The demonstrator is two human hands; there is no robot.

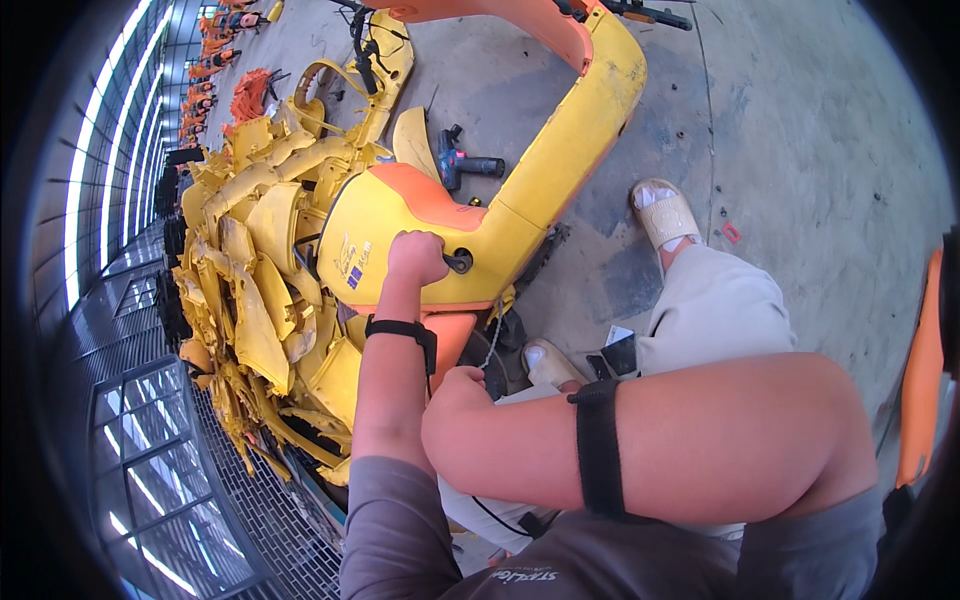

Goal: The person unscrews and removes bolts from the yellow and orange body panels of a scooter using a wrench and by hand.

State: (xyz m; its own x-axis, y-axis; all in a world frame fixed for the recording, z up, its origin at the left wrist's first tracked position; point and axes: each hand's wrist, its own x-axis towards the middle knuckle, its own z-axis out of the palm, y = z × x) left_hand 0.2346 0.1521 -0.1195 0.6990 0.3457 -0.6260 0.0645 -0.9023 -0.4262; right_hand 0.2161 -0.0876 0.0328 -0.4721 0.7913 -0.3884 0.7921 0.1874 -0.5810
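Note:
A yellow-and-orange bike body lies in front of me, its frame tube rising to the far right. My left hand is closed in a fist against its side. Right by these fingers is a dark metal part in a round opening; what the fist holds is hidden. Lower down, my right hand is closed at the end of a thin grey chain. The chain hangs from the lower edge of the body, and the fingertips are mostly out of sight.
A heap of broken yellow panels fills the left side. Beyond the body, a cordless power tool lies on the concrete floor. My sandalled foot stands to the right. An orange part is at the right edge.

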